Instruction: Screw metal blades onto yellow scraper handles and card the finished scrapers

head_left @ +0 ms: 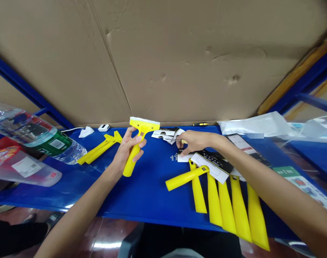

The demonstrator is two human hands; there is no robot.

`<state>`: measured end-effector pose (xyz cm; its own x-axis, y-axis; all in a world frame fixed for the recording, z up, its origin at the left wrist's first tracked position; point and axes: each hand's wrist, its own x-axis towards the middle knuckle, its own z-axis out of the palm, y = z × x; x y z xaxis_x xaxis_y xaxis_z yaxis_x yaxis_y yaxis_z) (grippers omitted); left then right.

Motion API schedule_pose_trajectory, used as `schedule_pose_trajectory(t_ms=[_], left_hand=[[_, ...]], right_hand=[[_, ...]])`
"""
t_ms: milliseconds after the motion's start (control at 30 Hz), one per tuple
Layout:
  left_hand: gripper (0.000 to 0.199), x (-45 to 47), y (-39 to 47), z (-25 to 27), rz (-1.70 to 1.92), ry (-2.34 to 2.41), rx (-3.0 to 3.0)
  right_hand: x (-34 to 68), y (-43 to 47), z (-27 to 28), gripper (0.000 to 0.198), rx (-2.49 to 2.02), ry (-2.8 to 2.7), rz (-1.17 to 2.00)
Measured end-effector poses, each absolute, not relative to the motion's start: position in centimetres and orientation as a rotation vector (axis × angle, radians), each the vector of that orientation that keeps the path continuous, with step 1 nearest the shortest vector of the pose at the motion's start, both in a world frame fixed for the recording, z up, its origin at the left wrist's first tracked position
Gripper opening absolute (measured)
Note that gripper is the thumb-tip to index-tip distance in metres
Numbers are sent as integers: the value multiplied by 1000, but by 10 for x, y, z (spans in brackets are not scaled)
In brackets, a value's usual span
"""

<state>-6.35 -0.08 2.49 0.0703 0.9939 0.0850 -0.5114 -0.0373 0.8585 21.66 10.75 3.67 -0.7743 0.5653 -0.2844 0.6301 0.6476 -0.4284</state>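
Note:
My left hand (132,145) is closed around the yellow handle of a scraper (144,126), held up over the table with its wide head and pale blade edge at the top. Low over the table, my right hand (192,141) has its fingers bent around what looks like a small screwdriver (184,141); only a thin shaft and a yellow bit show. Printed card sleeves (163,134) lie by its fingertips. Tiny loose parts (172,157) sit just below. Several yellow scrapers (228,206) stretch in a row beneath my right forearm, their heads under black-and-white cards (210,166).
Two yellow pieces (100,148) lie at left, near a large water bottle (56,141) and a plastic jug (29,168). A yellow-black screwdriver (200,124) rests by the cardboard wall (179,71). Right are a white bag (252,125), a phone (244,145) and a printed sheet (300,182).

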Motion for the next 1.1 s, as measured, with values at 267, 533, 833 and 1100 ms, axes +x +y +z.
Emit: schedule_pose_trajectory(t_ms=[267,533,833,1100], left_hand=[[42,-66,2,18,1317,697,753],[44,-69,3,17,1294,657,662],[45,-67,7,13,1251,691,680],[43,-67,9,8,1185,705,634]], right_hand=[[225,112,35,23,958,2700,-936],[208,107,20,33,980,2812,-694],[220,108,31,41,989,2646,-748],[213,116,13,5,855,2817,-960]])
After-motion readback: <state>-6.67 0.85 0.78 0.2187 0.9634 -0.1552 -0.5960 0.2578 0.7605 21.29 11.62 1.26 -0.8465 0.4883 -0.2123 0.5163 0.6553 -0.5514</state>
